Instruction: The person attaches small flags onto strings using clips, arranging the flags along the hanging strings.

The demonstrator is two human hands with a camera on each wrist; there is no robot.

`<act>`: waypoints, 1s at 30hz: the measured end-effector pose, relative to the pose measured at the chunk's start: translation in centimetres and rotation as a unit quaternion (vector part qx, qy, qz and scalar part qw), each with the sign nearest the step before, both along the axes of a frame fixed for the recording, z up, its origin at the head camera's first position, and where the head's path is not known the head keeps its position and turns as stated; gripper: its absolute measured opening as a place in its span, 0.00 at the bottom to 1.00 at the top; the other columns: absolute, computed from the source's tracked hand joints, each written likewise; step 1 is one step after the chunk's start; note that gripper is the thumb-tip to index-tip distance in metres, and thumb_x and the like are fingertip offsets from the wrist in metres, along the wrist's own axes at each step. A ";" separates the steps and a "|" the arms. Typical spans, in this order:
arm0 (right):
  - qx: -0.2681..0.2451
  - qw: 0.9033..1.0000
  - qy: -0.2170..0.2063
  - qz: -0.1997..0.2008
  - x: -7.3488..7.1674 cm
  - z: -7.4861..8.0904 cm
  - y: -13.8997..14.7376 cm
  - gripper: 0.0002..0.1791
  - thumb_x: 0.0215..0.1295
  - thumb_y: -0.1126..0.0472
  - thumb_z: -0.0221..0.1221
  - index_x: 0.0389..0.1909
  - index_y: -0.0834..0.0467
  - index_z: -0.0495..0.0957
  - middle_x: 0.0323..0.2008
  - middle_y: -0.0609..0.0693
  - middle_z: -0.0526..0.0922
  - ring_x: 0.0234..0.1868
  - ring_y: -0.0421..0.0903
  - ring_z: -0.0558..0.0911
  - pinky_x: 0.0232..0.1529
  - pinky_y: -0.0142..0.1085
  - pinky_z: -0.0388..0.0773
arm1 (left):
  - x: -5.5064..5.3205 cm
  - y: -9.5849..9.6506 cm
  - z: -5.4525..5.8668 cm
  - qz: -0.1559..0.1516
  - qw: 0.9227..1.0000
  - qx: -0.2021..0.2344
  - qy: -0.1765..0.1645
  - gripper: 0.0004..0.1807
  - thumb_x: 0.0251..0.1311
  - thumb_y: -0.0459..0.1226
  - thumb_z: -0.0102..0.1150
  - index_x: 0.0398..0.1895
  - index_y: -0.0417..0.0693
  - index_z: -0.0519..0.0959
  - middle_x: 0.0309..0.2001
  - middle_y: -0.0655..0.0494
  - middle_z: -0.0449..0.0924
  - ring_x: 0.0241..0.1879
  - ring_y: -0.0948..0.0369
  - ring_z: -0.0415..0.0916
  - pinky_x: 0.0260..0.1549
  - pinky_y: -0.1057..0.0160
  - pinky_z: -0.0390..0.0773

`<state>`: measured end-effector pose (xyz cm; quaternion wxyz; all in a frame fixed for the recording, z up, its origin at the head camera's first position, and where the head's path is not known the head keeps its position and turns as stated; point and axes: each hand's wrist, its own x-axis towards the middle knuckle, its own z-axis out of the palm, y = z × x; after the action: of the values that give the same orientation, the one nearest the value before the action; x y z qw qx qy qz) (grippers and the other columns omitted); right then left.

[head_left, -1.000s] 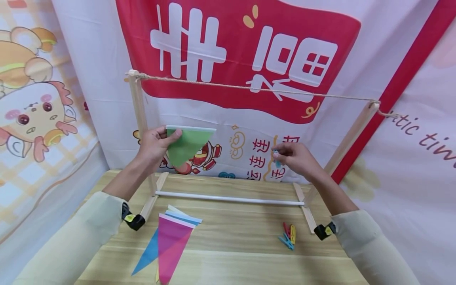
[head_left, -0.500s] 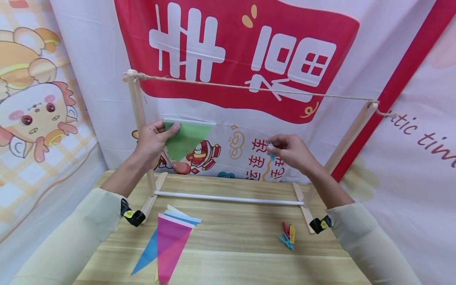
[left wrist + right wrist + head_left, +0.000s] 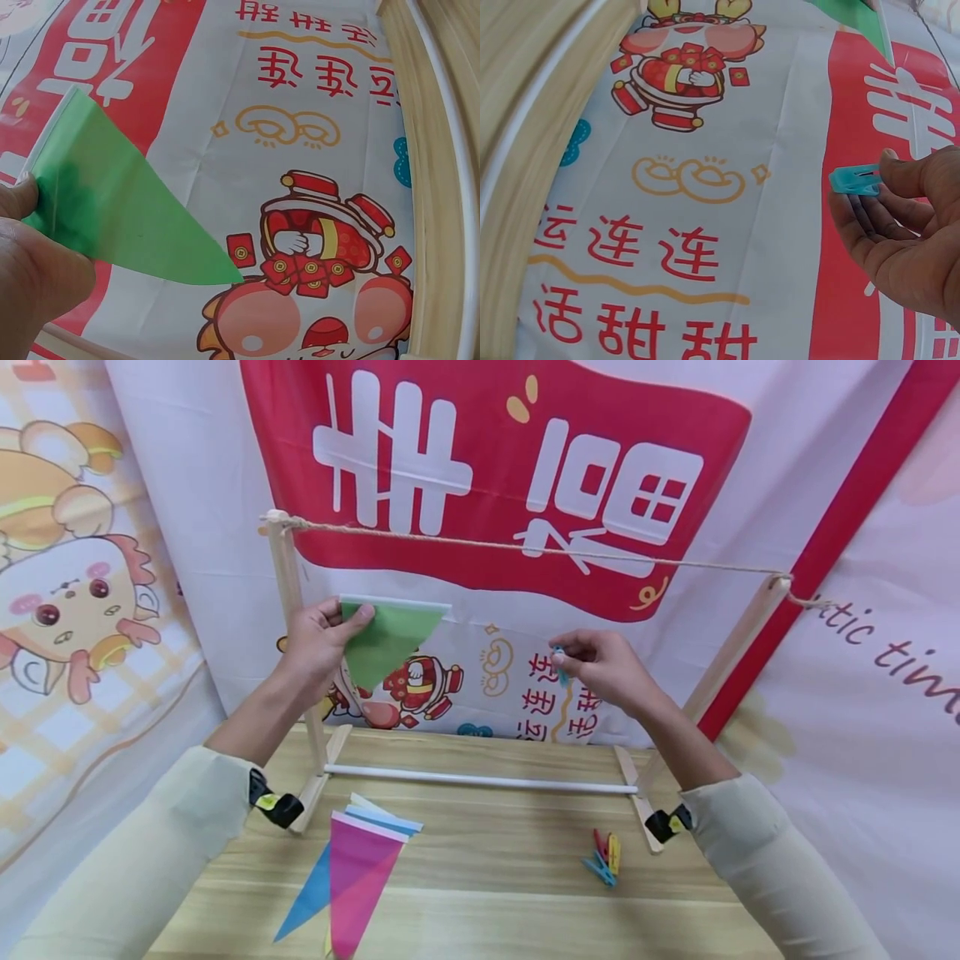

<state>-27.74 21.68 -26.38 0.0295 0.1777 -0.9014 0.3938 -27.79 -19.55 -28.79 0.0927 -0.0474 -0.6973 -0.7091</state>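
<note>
My left hand (image 3: pixel 318 635) pinches a green triangular pennant (image 3: pixel 393 639) by the left end of its white top edge, point hanging down. In the left wrist view the pennant (image 3: pixel 124 202) spreads out past the thumb. My right hand (image 3: pixel 603 664) holds a small light-blue clothespin (image 3: pixel 561 667) between thumb and fingers; the right wrist view shows the clothespin (image 3: pixel 855 180) close up. Above both hands a twine string (image 3: pixel 480 541) runs between two wooden posts, the left post (image 3: pixel 287 568) and the right post (image 3: pixel 738 652). The pennant's top edge is below the string.
A pile of pennants (image 3: pixel 363 877), magenta on top of blue, lies on the wooden table (image 3: pixel 480 910) at the front left. Several clothespins (image 3: pixel 603 857), red, yellow and blue, lie at the right. A white rod (image 3: pixel 480 779) joins the stand's feet. A printed cloth (image 3: pixel 480 635) hangs behind.
My left hand has raised the green pennant nearer the string. The right hand has moved up and left with the clothespin. The pile and the loose clothespins stay put.
</note>
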 end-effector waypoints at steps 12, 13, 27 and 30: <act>0.000 1.000 0.023 0.007 0.1 1.6 -0.7 0.23 0.81 0.52 0.69 0.70 0.54 0.85 0.59 0.56 0.92 0.51 0.58 0.89 0.47 0.31 0.88 | 0.0 0.4 1.3 0.006 1.000 0.005 0.017 0.35 0.76 0.53 0.69 0.80 0.50 0.78 0.73 0.53 0.84 0.70 0.57 0.80 0.85 0.42 0.70; -0.001 1.000 0.024 0.009 0.1 1.7 -0.8 0.23 0.80 0.51 0.69 0.71 0.54 0.85 0.59 0.55 0.92 0.51 0.58 0.90 0.48 0.31 0.88 | 0.0 0.4 1.3 0.005 1.000 0.008 0.018 0.34 0.76 0.53 0.70 0.79 0.49 0.78 0.72 0.53 0.84 0.69 0.57 0.81 0.85 0.43 0.71; -0.011 0.998 0.056 0.034 0.2 2.8 -2.6 0.24 0.79 0.52 0.71 0.71 0.53 0.85 0.58 0.54 0.93 0.51 0.50 0.93 0.53 0.37 0.92 | -0.2 0.4 2.6 0.001 0.998 0.053 0.041 0.32 0.75 0.51 0.73 0.77 0.49 0.81 0.68 0.59 0.87 0.70 0.57 0.79 0.87 0.40 0.67; -0.019 0.997 0.066 0.040 0.1 3.1 -2.9 0.23 0.79 0.54 0.70 0.70 0.55 0.86 0.56 0.54 0.94 0.50 0.51 0.93 0.51 0.34 0.91 | -0.2 0.6 2.8 0.003 0.996 0.066 0.058 0.30 0.76 0.49 0.71 0.76 0.50 0.81 0.66 0.61 0.86 0.69 0.59 0.79 0.87 0.40 0.66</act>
<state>-27.59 18.75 -23.30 0.0761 0.2389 -0.8818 0.3994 -27.97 -18.96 -25.95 0.1381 -0.0808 -0.6423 -0.7495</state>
